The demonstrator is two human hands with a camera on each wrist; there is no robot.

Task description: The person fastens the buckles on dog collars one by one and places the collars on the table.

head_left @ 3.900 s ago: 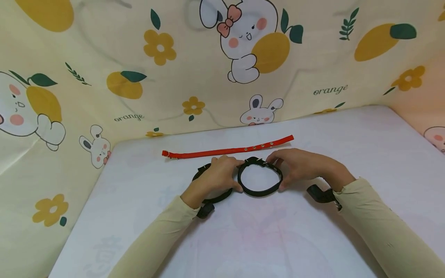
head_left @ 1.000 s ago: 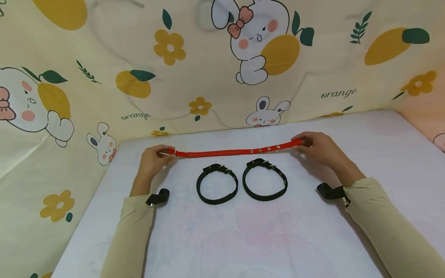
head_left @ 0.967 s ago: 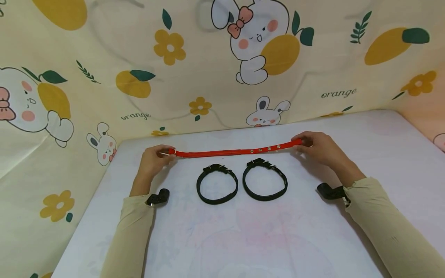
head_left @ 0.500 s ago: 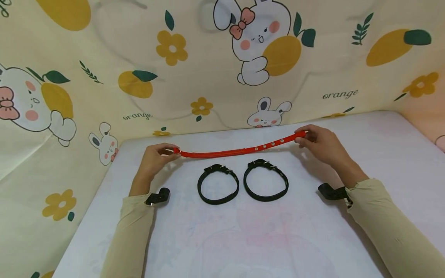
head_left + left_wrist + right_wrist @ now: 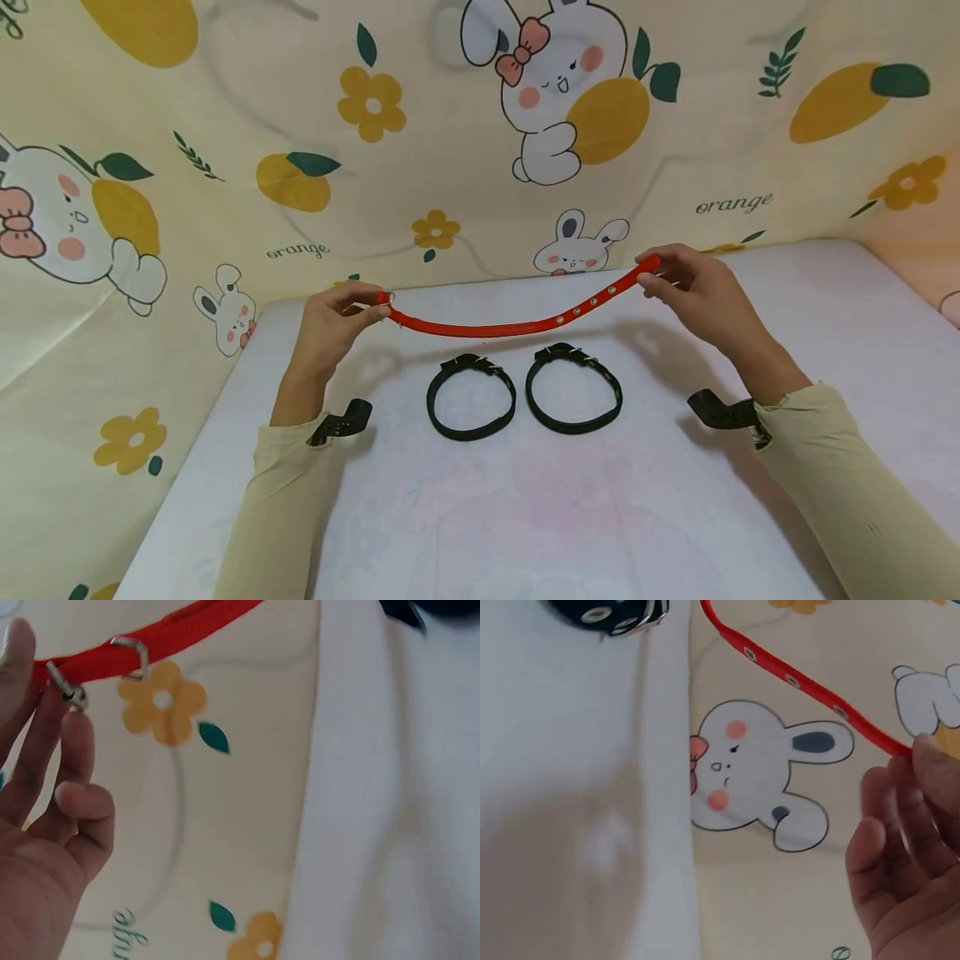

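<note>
A red collar (image 5: 480, 330) with metal eyelets hangs in a shallow curve above the table in the head view. My left hand (image 5: 330, 329) pinches its buckle end; the metal buckle and a D-ring show on the red collar (image 5: 172, 637) in the left wrist view. My right hand (image 5: 701, 300) pinches the eyelet end between thumb and fingers, and in the right wrist view three eyelets line the collar (image 5: 817, 694). Below its sagging middle, two black collars lie buckled into loops side by side: a left black collar (image 5: 471, 433) and a right black collar (image 5: 573, 428).
The white table (image 5: 525, 517) runs to a cream wall sheet (image 5: 450, 183) printed with rabbits and fruit. A small black wrist camera (image 5: 348, 419) sits at the left sleeve and another wrist camera (image 5: 722, 410) at the right sleeve.
Both hands moved from the black collar loops to the red collar's ends and lifted it off the table. Its ends have risen, so its middle sags. The black collars stay on the table.
</note>
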